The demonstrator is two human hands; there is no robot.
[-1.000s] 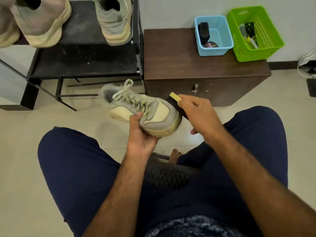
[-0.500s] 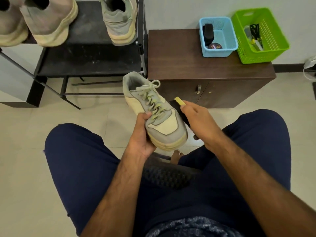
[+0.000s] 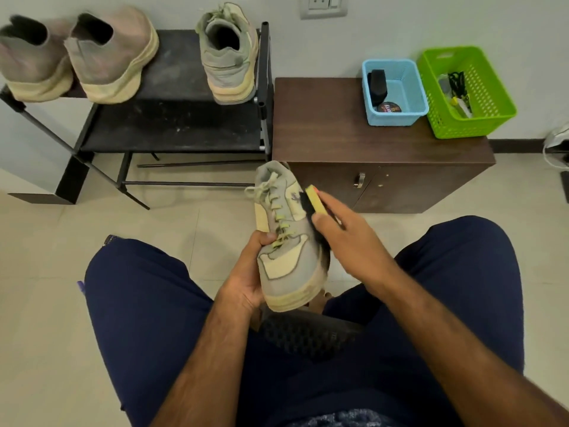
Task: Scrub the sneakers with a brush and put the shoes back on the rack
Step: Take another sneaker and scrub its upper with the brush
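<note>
Steadiness matters: clear of the rack (image 3: 184, 127), with our left hand (image 3: 246, 278) curled round the sneaker (image 3: 283, 263), we should brace it so the brush (image 3: 315, 201), clasped in our right hand (image 3: 354, 241), sweeps its side panel in short, even strokes.

matt cloth sneaker (image 3: 284, 241), black metal rack (image 3: 172, 131), dark wood-look cabinet (image 3: 369, 140), perforated plastic baskets (image 3: 468, 97).
</note>
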